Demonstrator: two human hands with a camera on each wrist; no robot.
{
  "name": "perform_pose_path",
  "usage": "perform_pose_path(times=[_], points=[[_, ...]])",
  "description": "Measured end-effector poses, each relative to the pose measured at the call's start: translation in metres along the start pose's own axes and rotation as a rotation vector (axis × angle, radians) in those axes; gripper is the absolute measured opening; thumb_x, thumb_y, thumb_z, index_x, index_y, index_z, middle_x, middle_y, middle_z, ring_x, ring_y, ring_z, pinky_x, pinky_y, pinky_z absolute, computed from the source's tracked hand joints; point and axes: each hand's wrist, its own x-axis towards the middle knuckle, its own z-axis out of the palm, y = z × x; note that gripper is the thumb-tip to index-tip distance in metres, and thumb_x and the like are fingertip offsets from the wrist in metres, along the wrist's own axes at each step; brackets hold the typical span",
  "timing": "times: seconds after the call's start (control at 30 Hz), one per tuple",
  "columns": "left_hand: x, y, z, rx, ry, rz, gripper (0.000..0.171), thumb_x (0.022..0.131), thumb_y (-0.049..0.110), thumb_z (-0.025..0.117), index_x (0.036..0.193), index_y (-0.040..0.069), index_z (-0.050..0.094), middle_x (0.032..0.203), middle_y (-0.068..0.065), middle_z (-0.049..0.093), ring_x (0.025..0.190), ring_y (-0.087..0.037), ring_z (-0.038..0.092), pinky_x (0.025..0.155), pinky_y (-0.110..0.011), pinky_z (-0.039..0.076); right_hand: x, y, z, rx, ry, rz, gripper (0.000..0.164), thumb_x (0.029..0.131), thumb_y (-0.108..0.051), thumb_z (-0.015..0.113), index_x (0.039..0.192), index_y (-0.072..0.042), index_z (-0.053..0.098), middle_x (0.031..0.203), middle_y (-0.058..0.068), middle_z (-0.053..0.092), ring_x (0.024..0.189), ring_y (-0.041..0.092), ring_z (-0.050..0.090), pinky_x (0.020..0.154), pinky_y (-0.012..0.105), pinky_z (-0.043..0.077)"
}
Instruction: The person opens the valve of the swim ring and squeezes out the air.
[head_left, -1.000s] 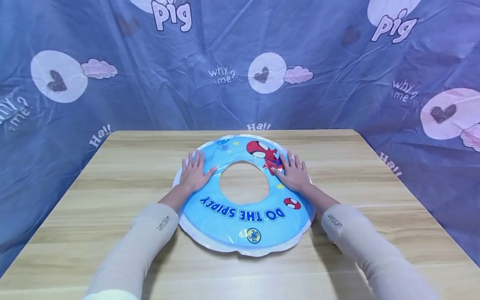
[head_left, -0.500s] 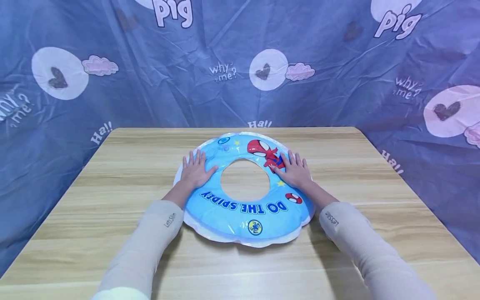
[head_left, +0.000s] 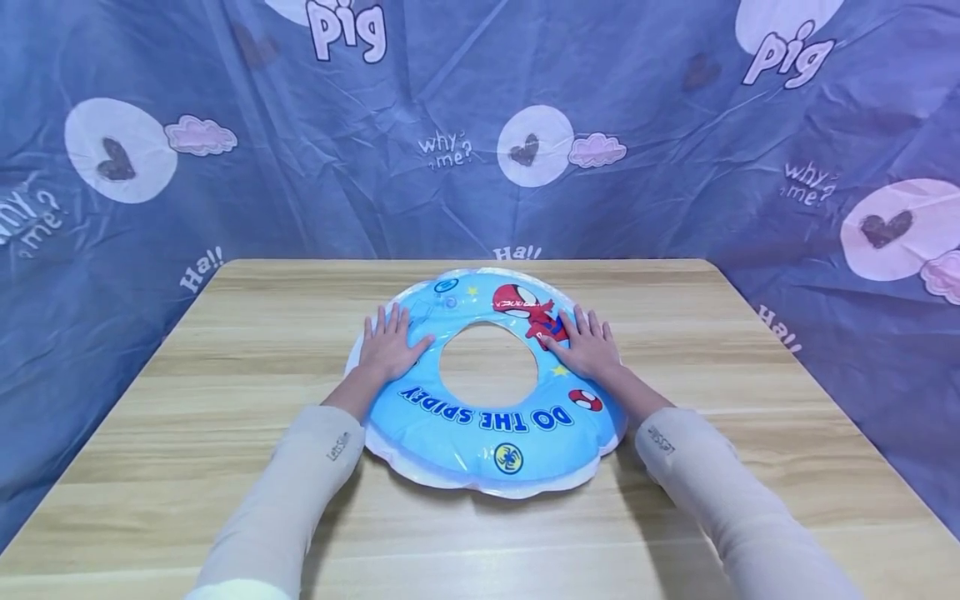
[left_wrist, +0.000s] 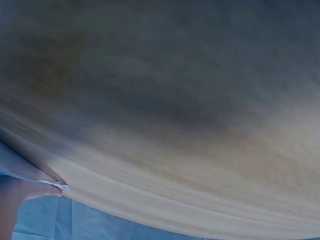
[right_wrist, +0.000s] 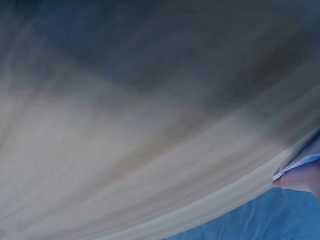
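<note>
A light-blue inflatable swim ring (head_left: 450, 442) lies on the wooden table, its white seam wavy along the near side. Printed on it are upside-down "DO THE SPIDEY" lettering, a red masked figure and a yellow spider badge. My left hand (head_left: 390, 346) rests palm down on the ring's left side, fingers spread and pointing away, thumb toward the hole. On the right side my right hand (head_left: 588, 346) lies the same way, its thumb beside the red figure. In each wrist view only a bit of the hand shows at a lower corner, against the ring's edge (left_wrist: 35, 172).
The wood-grain table (head_left: 187, 400) spreads around the ring, with bare wood showing through its hole. Behind and beside the table hangs a blue printed cloth (head_left: 337, 192). Both forearms, in pale sleeves (head_left: 277, 492), reach in from the front.
The ring's near edge and lettering have shifted slightly away from me compared with a second ago. Both hands keep their places on the ring.
</note>
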Motion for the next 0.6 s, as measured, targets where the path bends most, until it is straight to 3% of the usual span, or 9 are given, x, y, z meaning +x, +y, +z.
perform_pose_path(times=[0.27,0.4,0.5,0.6], points=[[0.007,-0.006,-0.005,-0.008,-0.009,0.022,0.084,0.091,0.063,0.018,0.146,0.003,-0.001,0.151,-0.016,-0.008,0.134,-0.034,-0.015,0.103,-0.048,-0.015,0.001,-0.005,-0.007,0.007,-0.018,-0.009,0.08,0.09,-0.06,0.032,0.148,-0.011,0.009,0.15,0.021,0.0,0.134,0.043,-0.006,0.103,0.056,-0.006],[0.011,-0.011,-0.011,0.013,0.023,0.041,0.081,0.093,0.061,0.022,0.147,0.003,0.003,0.151,-0.017,-0.005,0.135,-0.035,-0.012,0.104,-0.049,-0.012,0.003,-0.011,-0.016,0.021,-0.045,-0.019,0.079,0.091,-0.059,0.034,0.148,-0.009,0.012,0.149,0.023,0.003,0.132,0.047,-0.004,0.104,0.056,-0.005],[0.016,-0.012,-0.023,0.067,0.075,0.06,0.08,0.092,0.06,0.027,0.147,0.005,0.009,0.151,-0.017,0.002,0.135,-0.036,-0.007,0.105,-0.051,-0.009,0.006,-0.017,-0.031,0.031,-0.05,-0.045,0.072,0.094,-0.051,0.036,0.146,-0.004,0.02,0.148,0.026,0.007,0.131,0.05,0.001,0.104,0.056,-0.002],[0.02,-0.01,-0.045,0.107,0.105,0.075,0.078,0.092,0.06,0.03,0.148,0.008,0.014,0.152,-0.016,0.005,0.136,-0.035,-0.008,0.104,-0.052,-0.009,0.012,-0.021,-0.051,0.001,-0.021,-0.097,0.064,0.096,-0.043,0.037,0.143,-0.001,0.027,0.147,0.027,0.011,0.131,0.049,0.004,0.105,0.055,0.001]])
